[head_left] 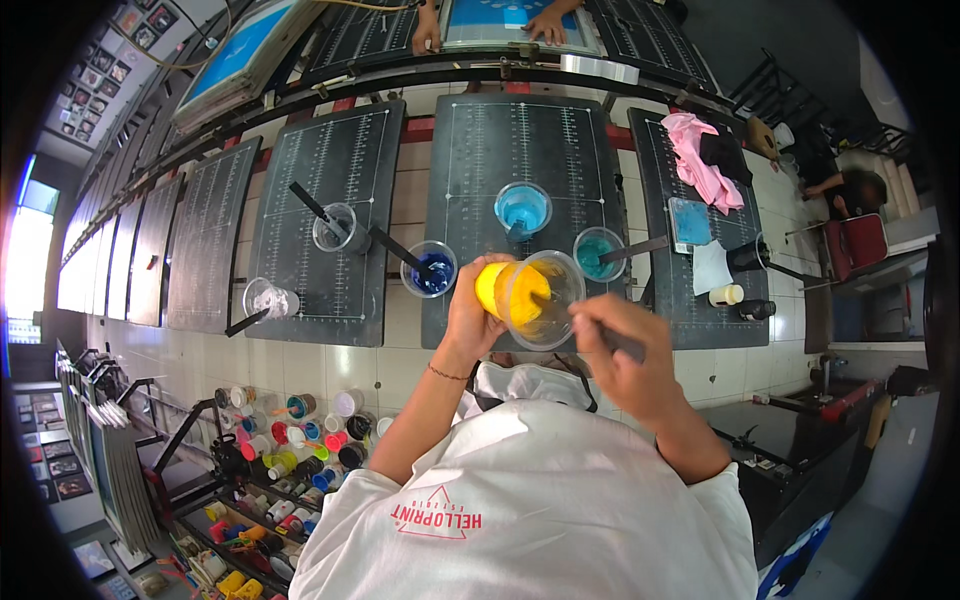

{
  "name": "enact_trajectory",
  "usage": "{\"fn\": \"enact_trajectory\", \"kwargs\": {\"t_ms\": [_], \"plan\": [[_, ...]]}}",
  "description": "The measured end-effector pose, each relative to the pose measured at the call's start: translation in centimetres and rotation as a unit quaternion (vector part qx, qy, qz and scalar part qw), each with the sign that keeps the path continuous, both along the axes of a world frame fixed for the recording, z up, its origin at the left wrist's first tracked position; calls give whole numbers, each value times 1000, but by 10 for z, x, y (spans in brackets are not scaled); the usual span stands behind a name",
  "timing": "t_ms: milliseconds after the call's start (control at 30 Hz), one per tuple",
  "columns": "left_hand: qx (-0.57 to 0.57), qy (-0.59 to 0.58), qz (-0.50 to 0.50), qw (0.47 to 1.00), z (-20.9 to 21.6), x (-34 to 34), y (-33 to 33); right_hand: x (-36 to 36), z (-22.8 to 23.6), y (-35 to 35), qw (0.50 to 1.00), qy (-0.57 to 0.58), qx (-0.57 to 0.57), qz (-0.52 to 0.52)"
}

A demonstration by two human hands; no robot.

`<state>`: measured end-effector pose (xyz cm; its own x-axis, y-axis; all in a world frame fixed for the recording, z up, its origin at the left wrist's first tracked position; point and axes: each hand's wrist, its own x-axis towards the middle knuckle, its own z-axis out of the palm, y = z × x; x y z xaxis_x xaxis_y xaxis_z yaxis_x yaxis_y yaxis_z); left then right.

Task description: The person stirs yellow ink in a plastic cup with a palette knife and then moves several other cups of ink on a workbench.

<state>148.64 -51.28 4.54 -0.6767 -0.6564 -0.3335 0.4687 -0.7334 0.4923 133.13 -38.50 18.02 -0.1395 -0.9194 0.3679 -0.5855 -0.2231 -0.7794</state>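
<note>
Tilted in my left hand (468,320) is a clear plastic cup (566,285) with thick yellow ink (520,290) in its bottom and smeared on its wall. Fingers of that hand wrap round the cup's base. My right hand (638,355) is closed on a dark stirring stick (628,347), whose far end reaches into the yellow ink. Close by on the black board (470,150) stand a cup of dark blue ink (436,272), a cup of light blue ink (524,208) and a cup of teal ink (590,258). Dark sticks lean in the dark blue and teal cups.
Left, another board (330,140) bears a cup with dark residue (345,238) and a whitish cup (270,300). Pink cloth (692,160) and small bottles (726,295) lie right. Another person's hands (546,28) work at a frame beyond. Several ink tubs (300,405) crowd the floor.
</note>
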Motion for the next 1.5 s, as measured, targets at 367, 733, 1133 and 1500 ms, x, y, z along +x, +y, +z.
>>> {"fn": "enact_trajectory", "kwargs": {"t_ms": [367,733,1133,1500], "plan": [[2,-36,40,999,14,-6,3,-1,-2,6,987,-145,50,-47],[-11,-84,70,994,26,-14,3,-8,-1,1,997,-63,36,-22],[-53,-70,49,995,5,-6,-1,-14,-10,5,996,-65,65,9],[-61,-97,62,991,19,-9,0,-16,-27,3,981,-151,36,-119]]}}
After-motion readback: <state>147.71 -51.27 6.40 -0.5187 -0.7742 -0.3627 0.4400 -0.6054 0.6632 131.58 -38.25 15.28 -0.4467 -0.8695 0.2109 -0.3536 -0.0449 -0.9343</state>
